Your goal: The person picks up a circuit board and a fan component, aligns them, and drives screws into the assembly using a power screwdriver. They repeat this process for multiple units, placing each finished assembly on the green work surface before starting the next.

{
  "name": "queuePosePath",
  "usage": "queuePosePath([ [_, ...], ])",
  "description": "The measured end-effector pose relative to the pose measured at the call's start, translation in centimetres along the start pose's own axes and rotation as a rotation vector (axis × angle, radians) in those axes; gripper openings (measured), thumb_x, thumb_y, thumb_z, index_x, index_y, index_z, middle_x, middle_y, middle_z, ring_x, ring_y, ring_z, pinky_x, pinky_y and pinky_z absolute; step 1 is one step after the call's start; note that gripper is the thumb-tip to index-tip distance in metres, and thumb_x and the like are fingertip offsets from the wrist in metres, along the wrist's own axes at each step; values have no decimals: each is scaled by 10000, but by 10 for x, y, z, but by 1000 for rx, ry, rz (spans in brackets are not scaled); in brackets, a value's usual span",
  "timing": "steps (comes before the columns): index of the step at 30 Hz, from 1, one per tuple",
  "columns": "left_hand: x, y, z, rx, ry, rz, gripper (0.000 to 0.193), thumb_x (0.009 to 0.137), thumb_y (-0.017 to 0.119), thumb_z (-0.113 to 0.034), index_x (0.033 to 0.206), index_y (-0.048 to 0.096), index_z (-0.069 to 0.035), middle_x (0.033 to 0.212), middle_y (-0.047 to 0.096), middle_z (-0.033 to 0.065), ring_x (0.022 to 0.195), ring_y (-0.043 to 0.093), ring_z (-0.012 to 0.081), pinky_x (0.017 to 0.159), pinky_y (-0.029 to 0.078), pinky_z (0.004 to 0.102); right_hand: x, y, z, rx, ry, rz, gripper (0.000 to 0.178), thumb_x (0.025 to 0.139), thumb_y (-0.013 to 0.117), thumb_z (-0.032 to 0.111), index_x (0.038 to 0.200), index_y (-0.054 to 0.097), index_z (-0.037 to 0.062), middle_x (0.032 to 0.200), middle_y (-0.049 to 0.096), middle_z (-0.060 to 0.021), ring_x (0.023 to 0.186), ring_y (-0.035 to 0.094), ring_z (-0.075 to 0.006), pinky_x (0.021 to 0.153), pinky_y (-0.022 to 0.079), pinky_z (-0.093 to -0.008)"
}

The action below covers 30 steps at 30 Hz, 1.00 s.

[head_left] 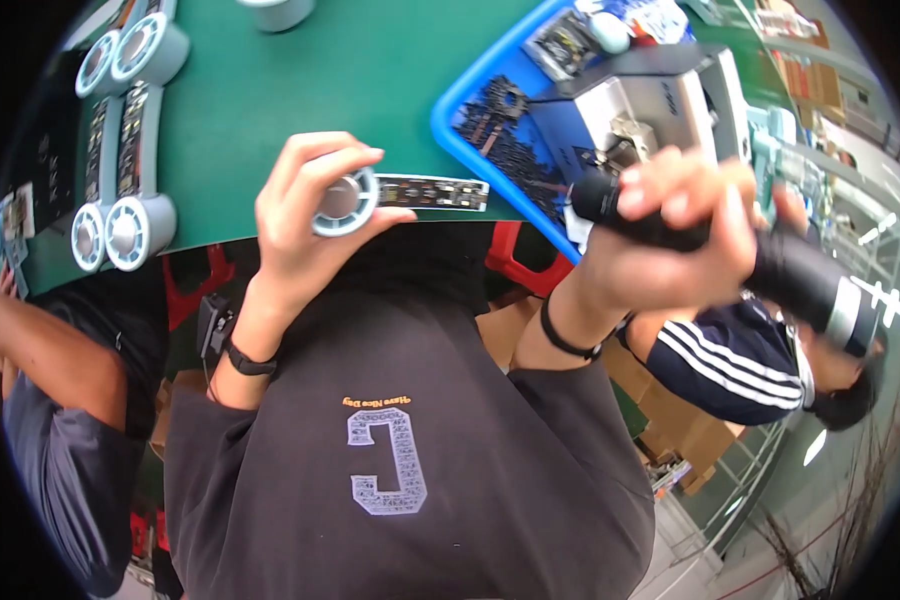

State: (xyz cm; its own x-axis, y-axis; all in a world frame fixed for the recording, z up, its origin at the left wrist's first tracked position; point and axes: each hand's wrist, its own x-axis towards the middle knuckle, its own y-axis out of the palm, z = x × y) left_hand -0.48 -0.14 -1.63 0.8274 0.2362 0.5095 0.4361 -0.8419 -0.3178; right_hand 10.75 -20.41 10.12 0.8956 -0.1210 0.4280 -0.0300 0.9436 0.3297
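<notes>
My left hand [305, 195] is closed around the round end of a pale blue-grey housing [368, 200] with a silver disc in its middle. From that end an arm with an exposed circuit board strip [435, 193] extends to the right, over the table's near edge. To the right, my right hand [685, 225] is wrapped around a black cordless electric screwdriver [805, 275], raised by the blue tray's near corner. Motion smears the hand and the tool. The tool's black front end [595, 197] points left, and its tip is hard to make out.
A blue tray [450, 95] holds many small black parts [510, 140] and a grey-black box-shaped device [660, 95]. Similar housings [138, 140] lie at the left of the green table [300, 85]. Another round part [278, 12] sits at the far edge. People sit on both sides.
</notes>
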Motion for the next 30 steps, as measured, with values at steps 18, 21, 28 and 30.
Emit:
queuePosePath([
  [18,-3,-3,6,-2,7,-6,539,683,973,-201,1152,722,-113,1062,680,50,833,666,247,701,555,369,-80,68,-21,-4,-163,263,307,946,474,206,1203,462,38,673,502,-83,447,521,-220,504,521,-360],
  [21,-3,-2,6,-4,13,-14,532,686,968,-192,1151,721,-116,1062,675,45,830,660,242,702,553,371,-79,66,-22,-23,-147,273,299,946,474,201,1196,453,37,672,504,-84,451,528,-220,510,527,-362],
  [28,-3,-2,7,6,15,-13,536,674,966,-182,1145,718,-119,1063,673,44,840,662,245,706,553,374,-82,62,-24,-61,-111,296,281,944,471,187,1179,432,36,669,508,-87,460,546,-218,522,541,-367],
  [30,-3,-3,7,9,15,-14,536,672,965,-180,1144,718,-119,1063,672,44,841,662,245,707,553,374,-81,60,-22,-72,-101,303,277,944,471,183,1174,426,36,668,510,-88,463,551,-218,525,545,-368],
])
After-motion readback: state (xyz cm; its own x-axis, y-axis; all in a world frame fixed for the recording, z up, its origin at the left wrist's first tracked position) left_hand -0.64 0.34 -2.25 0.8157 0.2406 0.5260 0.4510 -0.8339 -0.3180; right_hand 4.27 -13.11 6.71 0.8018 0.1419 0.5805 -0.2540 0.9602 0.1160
